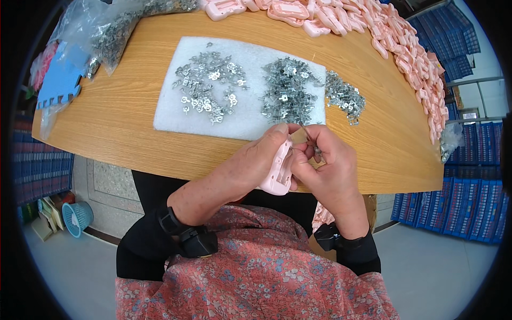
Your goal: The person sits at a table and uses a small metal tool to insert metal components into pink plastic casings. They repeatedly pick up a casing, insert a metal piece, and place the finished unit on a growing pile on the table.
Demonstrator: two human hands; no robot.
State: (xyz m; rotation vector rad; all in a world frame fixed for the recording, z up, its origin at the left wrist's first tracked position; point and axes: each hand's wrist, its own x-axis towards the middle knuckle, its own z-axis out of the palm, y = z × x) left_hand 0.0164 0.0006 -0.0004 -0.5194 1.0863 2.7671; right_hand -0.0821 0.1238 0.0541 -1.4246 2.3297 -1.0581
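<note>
My left hand [262,153] is closed round a pale pink plastic housing [277,180], tilted over the table's near edge with its hollow side partly showing. At its upper end, my right hand [336,160] pinches with thumb and forefinger. A few small metal contact pieces [318,155] show in the curl of the right fingers; whatever sits at the fingertips is too small to make out. Just beyond the hands lies a white foam sheet [252,101] bearing a loose scatter of metal pieces [213,101] on its left and a denser pile [288,92] on its right.
Another metal pile [348,98] lies on the wooden table [122,122] right of the foam. Many pink housings [397,45] line the far and right edges. Clear plastic bags [109,34] and a blue foam mat [61,77] occupy the far left. A basket [78,218] stands on the floor.
</note>
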